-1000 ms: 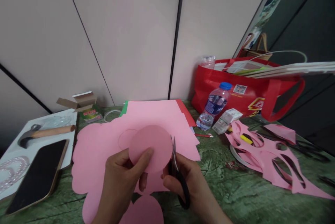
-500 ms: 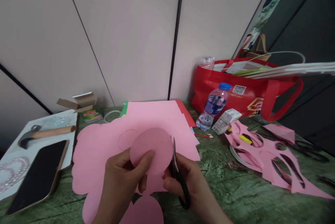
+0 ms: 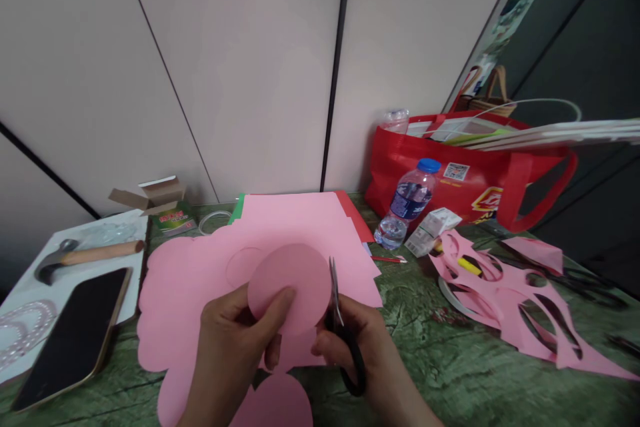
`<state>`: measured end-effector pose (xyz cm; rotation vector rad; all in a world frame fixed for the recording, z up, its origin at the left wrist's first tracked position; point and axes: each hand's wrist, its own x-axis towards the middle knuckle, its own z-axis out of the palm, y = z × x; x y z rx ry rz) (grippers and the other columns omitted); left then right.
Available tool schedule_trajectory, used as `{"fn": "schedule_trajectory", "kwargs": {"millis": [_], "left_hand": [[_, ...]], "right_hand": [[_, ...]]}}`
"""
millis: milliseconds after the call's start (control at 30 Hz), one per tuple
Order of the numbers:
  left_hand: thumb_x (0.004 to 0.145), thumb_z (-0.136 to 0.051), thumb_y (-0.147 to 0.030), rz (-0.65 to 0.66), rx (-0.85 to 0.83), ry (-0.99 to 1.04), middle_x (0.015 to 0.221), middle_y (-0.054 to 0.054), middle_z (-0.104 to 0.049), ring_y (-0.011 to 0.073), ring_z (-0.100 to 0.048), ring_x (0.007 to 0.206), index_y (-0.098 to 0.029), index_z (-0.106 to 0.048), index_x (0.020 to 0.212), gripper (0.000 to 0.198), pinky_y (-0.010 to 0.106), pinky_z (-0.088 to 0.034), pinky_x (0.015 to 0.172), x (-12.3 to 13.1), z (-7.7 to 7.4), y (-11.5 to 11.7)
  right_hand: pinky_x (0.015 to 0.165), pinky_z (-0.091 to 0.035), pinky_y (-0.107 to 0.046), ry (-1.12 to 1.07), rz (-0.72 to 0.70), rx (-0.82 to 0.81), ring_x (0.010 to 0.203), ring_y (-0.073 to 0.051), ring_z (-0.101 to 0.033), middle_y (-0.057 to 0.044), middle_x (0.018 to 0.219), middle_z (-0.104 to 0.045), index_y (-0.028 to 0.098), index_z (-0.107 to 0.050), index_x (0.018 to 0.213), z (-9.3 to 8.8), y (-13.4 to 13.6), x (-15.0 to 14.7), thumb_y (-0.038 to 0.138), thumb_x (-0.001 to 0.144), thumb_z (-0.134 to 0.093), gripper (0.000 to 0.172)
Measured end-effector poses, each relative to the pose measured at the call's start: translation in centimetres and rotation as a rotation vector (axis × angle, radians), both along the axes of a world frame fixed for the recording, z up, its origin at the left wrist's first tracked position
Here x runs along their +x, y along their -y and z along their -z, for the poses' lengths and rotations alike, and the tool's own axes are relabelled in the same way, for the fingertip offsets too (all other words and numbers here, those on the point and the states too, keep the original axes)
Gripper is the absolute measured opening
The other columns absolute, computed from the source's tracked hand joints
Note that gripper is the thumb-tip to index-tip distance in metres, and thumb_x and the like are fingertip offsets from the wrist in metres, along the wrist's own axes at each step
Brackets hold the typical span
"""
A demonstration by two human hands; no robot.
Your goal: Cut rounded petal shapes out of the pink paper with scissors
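Between the thumb and fingers of my left hand (image 3: 235, 337) is a pink paper circle (image 3: 295, 274), held up facing me. My right hand (image 3: 357, 334) is closed around the black handles of a pair of scissors (image 3: 353, 354). The blades point upward along the circle's right edge, nearly closed. Below and behind the circle lie pink paper sheets (image 3: 300, 210), one with a drawn round outline. A large scalloped pink paper piece (image 3: 175, 294) spreads to the left. Another rounded pink paper piece (image 3: 280, 400) lies near me, partly behind my left wrist.
At left are a hammer (image 3: 95, 254), a phone (image 3: 75, 337), bead strings (image 3: 30, 330) and an opened small box (image 3: 173, 214). To the right stand a water bottle (image 3: 407, 204) and a red bag (image 3: 450, 160). Pink paper offcuts (image 3: 515, 304) lie on the green table (image 3: 415, 347).
The scissors have shifted very slightly to the right and their blades have closed a little beside the circle's edge. My left hand and the circle stay almost still.
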<state>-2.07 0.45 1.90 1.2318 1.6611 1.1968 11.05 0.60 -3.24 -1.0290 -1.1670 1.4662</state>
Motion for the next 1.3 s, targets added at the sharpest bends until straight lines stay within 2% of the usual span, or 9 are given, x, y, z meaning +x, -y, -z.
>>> {"fn": "schedule_trajectory", "kwargs": {"millis": [167, 233, 300, 533, 700, 800, 1300], "left_hand": [[0.066, -0.062, -0.034, 0.042, -0.022, -0.025, 0.025, -0.008, -0.04, 0.0049, -0.032, 0.028, -0.019, -0.043, 0.038, 0.037, 0.017, -0.026, 0.034, -0.01, 0.0, -0.07], [0.066, -0.062, -0.035, 0.083, -0.037, -0.031, 0.026, -0.008, -0.04, 0.0049, -0.033, 0.028, -0.019, -0.043, 0.038, 0.037, 0.017, -0.026, 0.034, 0.0, 0.14, -0.12], [0.067, -0.062, -0.036, 0.122, -0.053, -0.036, 0.026, -0.007, -0.04, 0.0053, -0.033, 0.029, -0.019, -0.043, 0.039, 0.038, 0.018, -0.026, 0.035, 0.02, 0.35, -0.17], [0.071, -0.057, -0.04, 0.084, -0.077, 0.0, 0.026, -0.008, -0.037, 0.0069, -0.033, 0.028, -0.021, -0.04, 0.042, 0.038, 0.02, -0.027, 0.036, 0.28, 0.54, -0.11], [0.071, -0.058, -0.042, 0.003, -0.034, -0.037, 0.027, -0.009, -0.036, 0.0075, -0.033, 0.03, -0.021, -0.041, 0.042, 0.039, 0.021, -0.026, 0.037, 0.02, 0.16, -0.16], [0.07, -0.058, -0.041, -0.012, -0.01, -0.05, 0.027, -0.009, -0.036, 0.0073, -0.032, 0.031, -0.021, -0.043, 0.042, 0.038, 0.02, -0.026, 0.037, -0.08, 0.1, -0.15], [0.066, -0.062, -0.037, -0.012, -0.008, -0.01, 0.027, -0.01, -0.036, 0.0054, -0.031, 0.029, -0.019, -0.046, 0.043, 0.033, 0.018, -0.024, 0.034, 0.13, 0.07, 0.05]], "right_hand": [[0.044, -0.036, -0.021, 0.001, 0.219, 0.033, 0.047, -0.011, -0.044, 0.004, 0.05, -0.05, 0.018, -0.054, 0.063, -0.38, -0.02, 0.24, 0.024, 0.061, -0.064, 0.012], [0.047, -0.038, -0.02, -0.046, 0.331, 0.069, 0.05, -0.011, -0.045, 0.004, 0.054, -0.052, 0.019, -0.057, 0.07, -0.32, -0.06, 0.35, 0.024, 0.062, -0.067, 0.014], [0.049, -0.038, -0.019, -0.075, 0.38, 0.082, 0.052, -0.01, -0.046, 0.005, 0.055, -0.051, 0.02, -0.058, 0.073, -0.22, -0.1, 0.39, 0.023, 0.063, -0.069, 0.015], [0.045, -0.031, -0.019, -0.069, 0.29, 0.053, 0.048, -0.009, -0.038, 0.007, 0.055, -0.045, 0.019, -0.054, 0.067, -0.46, 0.18, 0.21, 0.021, 0.062, -0.07, 0.017], [0.048, -0.033, -0.022, -0.04, 0.042, 0.037, 0.053, -0.011, -0.042, 0.004, 0.058, -0.049, 0.018, -0.054, 0.068, -0.1, 0.3, 0.18, 0.022, 0.062, -0.068, 0.015], [0.05, -0.034, -0.023, -0.06, -0.046, 0.034, 0.053, -0.012, -0.042, 0.004, 0.058, -0.049, 0.018, -0.054, 0.067, 0.12, 0.22, 0.19, 0.025, 0.059, -0.072, 0.021], [0.05, -0.032, -0.024, 0.002, -0.063, 0.046, 0.052, -0.012, -0.041, 0.004, 0.059, -0.048, 0.019, -0.049, 0.064, -0.17, 0.18, 0.26, 0.039, 0.057, -0.075, 0.034]]}}
